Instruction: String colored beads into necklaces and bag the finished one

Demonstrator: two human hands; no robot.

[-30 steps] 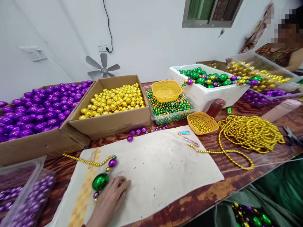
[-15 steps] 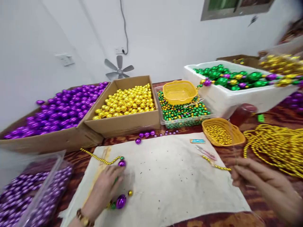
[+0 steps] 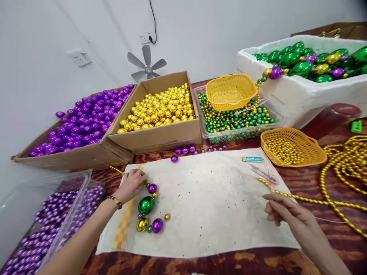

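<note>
My left hand (image 3: 134,184) is closed around the gold bead strand near one end of a string of larger beads. That bead string (image 3: 146,206), with green, purple and gold balls, curves over a white cloth (image 3: 206,206). A loose-looking gold bead (image 3: 167,217) sits at its other end, with a faint thread beyond. My right hand (image 3: 291,215) hovers over the cloth's right side, thumb and fingers pinched together; whatever they hold is too fine to make out. Just above it lie pink-handled scissors (image 3: 266,175) and a gold bead strand (image 3: 298,197).
Behind the cloth stand boxes of purple beads (image 3: 83,120) and gold beads (image 3: 160,110), a clear tub (image 3: 241,131) and a yellow basket (image 3: 312,152). A white foam box (image 3: 304,93) and a reddish jar (image 3: 329,120) are at right. Purple beads fill a clear container (image 3: 65,214) at left.
My left hand has slid up and back off the large beads to the gold strand, uncovering the green ball. My right hand appears further left over the cloth. The view has shifted.
</note>
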